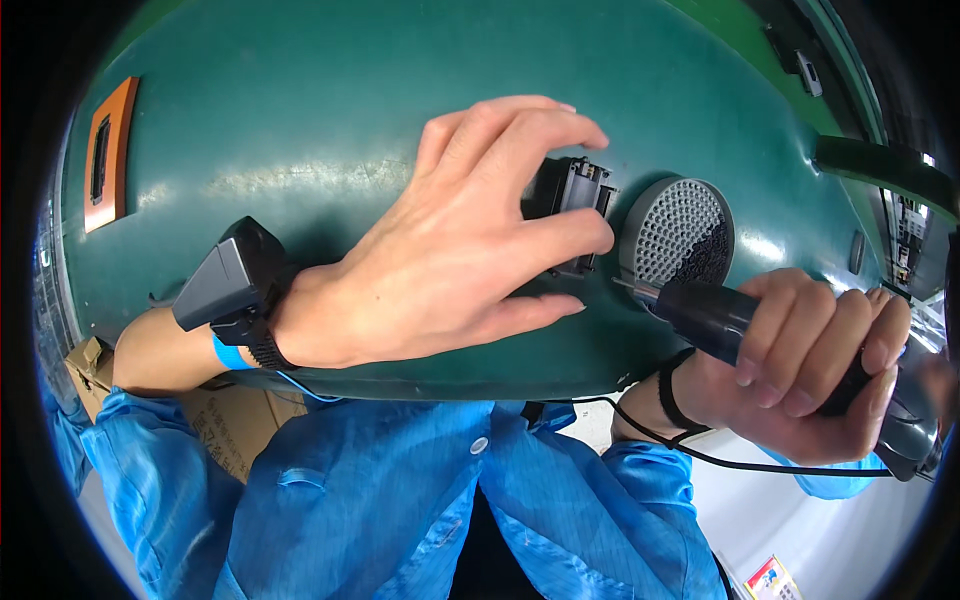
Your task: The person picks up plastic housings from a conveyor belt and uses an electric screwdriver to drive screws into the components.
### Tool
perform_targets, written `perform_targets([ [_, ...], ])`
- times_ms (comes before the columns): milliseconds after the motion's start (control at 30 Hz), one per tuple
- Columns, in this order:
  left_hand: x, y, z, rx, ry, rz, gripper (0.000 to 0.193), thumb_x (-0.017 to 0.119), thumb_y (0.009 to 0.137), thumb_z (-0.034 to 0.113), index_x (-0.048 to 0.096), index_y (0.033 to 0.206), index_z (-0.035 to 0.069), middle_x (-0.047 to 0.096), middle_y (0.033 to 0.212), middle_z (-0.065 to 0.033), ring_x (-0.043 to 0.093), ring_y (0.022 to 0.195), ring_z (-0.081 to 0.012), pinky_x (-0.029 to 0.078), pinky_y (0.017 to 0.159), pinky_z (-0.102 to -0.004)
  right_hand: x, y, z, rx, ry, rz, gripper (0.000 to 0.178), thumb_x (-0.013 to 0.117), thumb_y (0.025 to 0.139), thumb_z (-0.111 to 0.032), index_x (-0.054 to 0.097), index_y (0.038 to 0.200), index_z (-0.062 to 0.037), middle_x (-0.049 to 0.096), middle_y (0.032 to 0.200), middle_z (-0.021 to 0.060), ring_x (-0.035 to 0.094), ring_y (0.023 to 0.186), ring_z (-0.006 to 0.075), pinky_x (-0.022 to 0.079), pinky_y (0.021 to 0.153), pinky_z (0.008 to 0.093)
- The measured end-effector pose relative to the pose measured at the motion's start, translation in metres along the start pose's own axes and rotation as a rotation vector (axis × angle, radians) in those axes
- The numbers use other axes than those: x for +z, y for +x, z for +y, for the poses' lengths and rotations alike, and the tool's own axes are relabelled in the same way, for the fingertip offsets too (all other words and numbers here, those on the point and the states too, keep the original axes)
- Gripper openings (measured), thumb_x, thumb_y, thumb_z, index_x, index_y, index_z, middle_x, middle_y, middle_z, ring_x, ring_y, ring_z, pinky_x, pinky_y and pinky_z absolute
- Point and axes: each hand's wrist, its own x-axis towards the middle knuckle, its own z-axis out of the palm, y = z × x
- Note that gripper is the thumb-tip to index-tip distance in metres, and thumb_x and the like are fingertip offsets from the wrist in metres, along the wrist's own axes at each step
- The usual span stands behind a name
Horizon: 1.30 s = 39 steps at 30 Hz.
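Note:
My left hand [455,220] is spread over the middle of the green table, its fingers apart. One finger reaches across a small black rectangular part [582,200] with metal bits on top, hiding some of it; I cannot tell whether it touches. My right hand [800,370] is wrapped round a black electric screwdriver [705,315]. The tool's metal bit points left, by the lower rim of a round grey dish [627,235]. Small black screws [708,255] are heaped in the right part of this dish, whose floor is dimpled.
The green tabletop [300,90] curves toward me. An orange frame [110,155] with a dark slot stands at the far left. A black cable [770,467] runs below my right hand. Cardboard boxes [235,425] are below the table edge at left.

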Motion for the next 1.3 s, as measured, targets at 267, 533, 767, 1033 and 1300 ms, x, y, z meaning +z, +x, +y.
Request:
perform_targets([
  [267, 0.011, -0.003, -0.007, 0.004, 0.063, 0.006, 0.035, 0.085, 0.065, 0.014, 0.070, 0.096, 0.013, 0.049, 0.141, -0.0129, 0.040, 0.138, -0.0385, 0.035, 0.105, -0.0507, -0.001, -0.007, 0.014, 0.081, -0.088, -0.127, 0.012, 0.039, 0.098, -0.019, 0.045, 0.099, -0.0077, 0.050, 0.062, 0.0045, 0.049, 0.050, 0.0136, 0.045, 0.050, 0.0293],
  [533, 0.015, 0.000, -0.007, -0.012, 0.062, 0.009, 0.032, 0.083, 0.068, 0.013, 0.070, 0.096, 0.014, 0.052, 0.136, -0.0109, 0.044, 0.135, -0.0345, 0.034, 0.106, -0.0478, -0.003, -0.008, 0.017, 0.078, -0.150, -0.167, 0.018, 0.037, 0.100, -0.022, 0.045, 0.103, -0.0063, 0.050, 0.063, 0.0042, 0.046, 0.050, 0.0131, 0.044, 0.051, 0.0296],
  [767, 0.013, -0.004, -0.009, 0.009, 0.056, 0.007, 0.033, 0.083, 0.069, 0.014, 0.069, 0.099, 0.014, 0.052, 0.135, -0.0109, 0.046, 0.133, -0.0326, 0.034, 0.106, -0.0494, 0.014, -0.014, 0.031, 0.001, -0.183, -0.192, 0.015, 0.042, 0.101, -0.022, 0.042, 0.103, -0.0066, 0.050, 0.063, 0.0040, 0.047, 0.050, 0.0137, 0.043, 0.051, 0.0294],
  [1033, 0.003, -0.009, -0.005, 0.016, 0.119, 0.000, 0.029, 0.079, 0.076, 0.019, 0.068, 0.102, 0.011, 0.052, 0.132, -0.0167, 0.046, 0.132, -0.0339, 0.031, 0.112, -0.0564, 0.017, -0.021, 0.046, 0.000, -0.279, -0.223, 0.019, 0.061, 0.096, -0.005, 0.043, 0.100, -0.0054, 0.057, 0.066, 0.0072, 0.054, 0.053, 0.0151, 0.047, 0.051, 0.0313],
  [1300, -0.007, 0.001, 0.008, 0.034, 0.085, 0.100, 0.057, 0.085, 0.074, 0.026, 0.058, 0.123, 0.010, 0.037, 0.147, -0.0199, 0.031, 0.143, -0.0420, 0.024, 0.116, -0.0552, 0.022, -0.024, 0.034, -0.023, -0.395, 0.132, 0.017, 0.068, 0.090, -0.006, 0.052, 0.094, -0.0067, 0.055, 0.075, 0.0047, 0.054, 0.060, 0.0132, 0.045, 0.057, 0.0278],
])
